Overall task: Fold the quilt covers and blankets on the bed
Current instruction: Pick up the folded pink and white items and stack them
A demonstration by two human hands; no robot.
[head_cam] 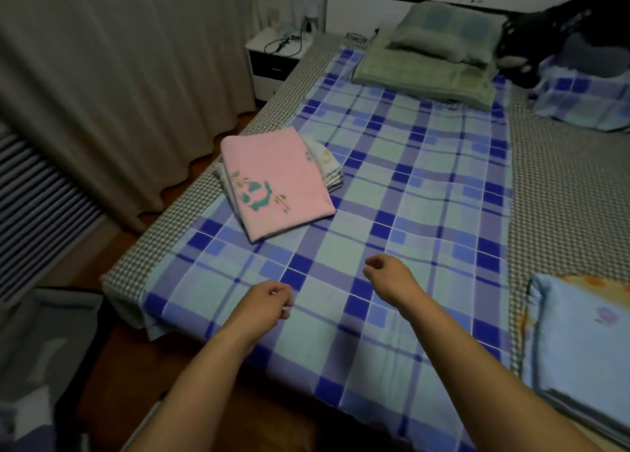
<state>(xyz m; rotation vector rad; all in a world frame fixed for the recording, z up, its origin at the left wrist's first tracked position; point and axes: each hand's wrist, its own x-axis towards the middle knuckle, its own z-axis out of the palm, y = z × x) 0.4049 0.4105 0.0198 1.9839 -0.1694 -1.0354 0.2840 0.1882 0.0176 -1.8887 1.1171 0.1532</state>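
A blue plaid sheet (409, 195) lies spread flat over the bed. My left hand (267, 301) hovers just above its near part with fingers curled in and nothing visibly held. My right hand (387, 274) hangs a little farther in, also curled and empty. A folded pink blanket (276, 182) with a green panda print rests on a folded white cover (327, 161) at the bed's left edge. A folded green blanket (426, 79) with a pillow (443, 32) on it lies at the head. A folded light-blue quilt (579, 349) sits at the near right.
The checked mattress cover (562, 195) shows on the right side. A blue plaid bundle (586, 100) and a black object (545, 42) lie at the far right. A white nightstand (272, 62) with cables and a long curtain (119, 76) stand to the left.
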